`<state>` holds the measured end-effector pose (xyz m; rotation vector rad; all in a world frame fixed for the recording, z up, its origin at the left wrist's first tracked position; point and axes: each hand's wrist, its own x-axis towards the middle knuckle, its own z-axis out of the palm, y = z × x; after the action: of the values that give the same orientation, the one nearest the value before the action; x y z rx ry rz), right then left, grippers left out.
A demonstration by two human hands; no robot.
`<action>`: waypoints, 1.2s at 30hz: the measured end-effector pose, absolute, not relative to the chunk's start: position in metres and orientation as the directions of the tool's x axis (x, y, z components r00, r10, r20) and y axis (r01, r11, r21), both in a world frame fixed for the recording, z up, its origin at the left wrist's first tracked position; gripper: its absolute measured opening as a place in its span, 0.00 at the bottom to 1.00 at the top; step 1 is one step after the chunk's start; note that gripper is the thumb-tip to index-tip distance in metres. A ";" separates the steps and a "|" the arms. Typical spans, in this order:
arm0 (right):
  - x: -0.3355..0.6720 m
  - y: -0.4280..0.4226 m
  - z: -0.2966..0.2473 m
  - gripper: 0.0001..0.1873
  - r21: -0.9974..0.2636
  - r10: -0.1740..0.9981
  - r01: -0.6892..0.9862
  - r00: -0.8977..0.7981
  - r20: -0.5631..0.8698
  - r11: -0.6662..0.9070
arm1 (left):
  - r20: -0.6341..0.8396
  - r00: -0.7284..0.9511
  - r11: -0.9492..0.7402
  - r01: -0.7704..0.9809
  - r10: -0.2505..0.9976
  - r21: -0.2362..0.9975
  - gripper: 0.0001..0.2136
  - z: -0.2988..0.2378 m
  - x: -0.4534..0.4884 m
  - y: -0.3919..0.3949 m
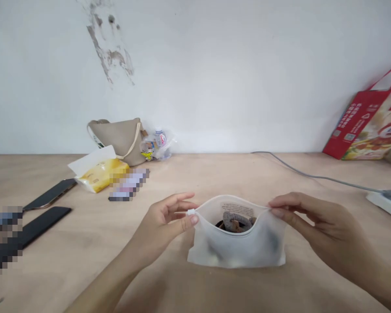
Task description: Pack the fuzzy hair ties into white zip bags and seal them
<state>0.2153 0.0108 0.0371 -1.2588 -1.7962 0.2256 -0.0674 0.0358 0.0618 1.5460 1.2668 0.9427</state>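
A frosted white slider zip bag [215,254] stands upright on the table with its mouth gaping. Inside it I see something grey and fuzzy-looking [234,221] with dark and brownish bits around it; I cannot make out what these are. My left hand [166,221] grips the bag's upper left corner, thumb in front by the white zip slider [191,212] and fingers behind. At the opposite upper corner, my right hand [319,221] pinches the rim between thumb and fingers. Darker shapes show dimly through the bag's front wall.
Left of the bag lie several phones, including a black one [48,219], and a yellow tissue pack [107,174]. By the wall sit a beige handbag [119,134] and a clear plastic bag [166,150] with a bottle. A red carrier bag [348,121], grey cable [308,175] and white power strip [386,206] are right.
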 end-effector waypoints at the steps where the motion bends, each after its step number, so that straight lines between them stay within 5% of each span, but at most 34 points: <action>1: 0.216 0.010 0.037 0.10 -0.594 0.826 0.662 -0.066 0.560 0.456 | 0.011 0.167 -0.062 0.301 0.986 0.952 0.15 0.059 -0.067 0.035; 8: 0.233 0.015 0.035 0.12 -0.494 0.824 0.799 -0.004 0.567 0.343 | 0.112 0.028 -0.113 0.417 0.993 0.902 0.09 0.054 -0.062 0.034; 13: 0.171 0.016 0.054 0.11 -0.141 0.613 0.831 -0.271 0.742 0.538 | 0.226 0.035 -0.214 0.489 0.973 0.846 0.07 0.054 -0.058 0.030; 18: 0.094 0.015 0.067 0.08 0.065 0.552 0.767 -0.515 0.656 0.638 | 0.386 0.062 -0.350 0.571 0.921 0.743 0.08 0.064 -0.058 0.016; 22: 0.109 0.024 0.064 0.11 0.120 0.512 0.735 -0.570 0.642 0.668 | 0.444 0.106 -0.409 0.618 0.890 0.672 0.09 0.066 -0.069 0.014; 27: 0.193 0.023 0.056 0.15 0.144 0.570 0.871 -0.424 0.704 0.470 | 0.493 -0.054 -0.334 0.670 0.868 0.663 0.08 0.061 -0.089 0.026; 31: 0.238 -0.006 0.038 0.15 0.255 0.560 0.841 -0.515 0.650 0.477 | 0.361 0.116 -0.343 0.663 0.925 0.666 0.07 0.059 -0.099 0.021; 36: 0.219 -0.028 0.010 0.25 0.222 0.538 0.815 -0.531 0.655 0.535 | 0.332 0.223 -0.390 0.682 0.917 0.618 0.33 0.047 -0.077 -0.004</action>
<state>0.2194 -0.0276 0.0100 -1.0947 -2.2558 -0.7070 -0.0775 -0.0037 0.0473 2.1619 1.4863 0.9553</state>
